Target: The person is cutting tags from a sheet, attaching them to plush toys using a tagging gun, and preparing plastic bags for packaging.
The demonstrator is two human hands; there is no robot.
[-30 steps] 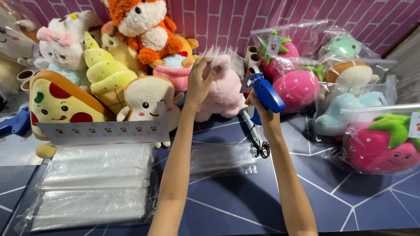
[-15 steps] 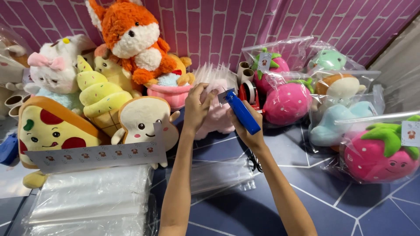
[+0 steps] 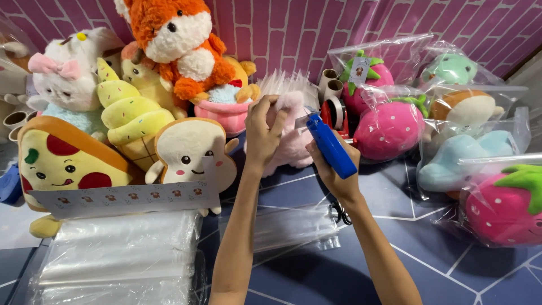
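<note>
My left hand (image 3: 264, 133) is closed on the top of the pink plush (image 3: 291, 141), fingers wrapped over its upper edge, thumb on the near side. My right hand (image 3: 333, 169) is fisted around the blue tagging gun (image 3: 330, 146), nose end pointing up-left and touching the pink plush just under the left hand's fingers. Both hands fully gripping, nothing loose.

Pink plush sits upright on the dark blue patterned floor (image 3: 406, 271), against the pink brick wall (image 3: 316, 28). Everything else relative to that plush:
- Behind it: a fan of clear plastic fasteners (image 3: 288, 83), partly hidden.
- Just right: red tape dispenser (image 3: 334, 116) with cardboard tubes (image 3: 330, 85) behind.
- Further right: bagged strawberry plush (image 3: 389, 131), more bagged plush toys (image 3: 468, 113) beyond, another bagged strawberry (image 3: 508, 206) at far right.
- Just left: toast plush (image 3: 189, 155), touching the ice cream cone plush (image 3: 130, 116). Pink cupcake plush (image 3: 226, 110) behind-left, orange fox plush (image 3: 175, 42) sitting above it.
- Far left: pizza slice plush (image 3: 62, 161), white cat plush (image 3: 68, 73) behind that.
- In front-left: strip of printed tags (image 3: 124, 197) leaning across the toast and pizza, stack of clear bags (image 3: 118, 254) below it.
- Directly in front, under my forearms: one flat clear bag (image 3: 288, 226) on the floor, scissors (image 3: 339, 212) at its right edge, mostly hidden by my right wrist.
</note>
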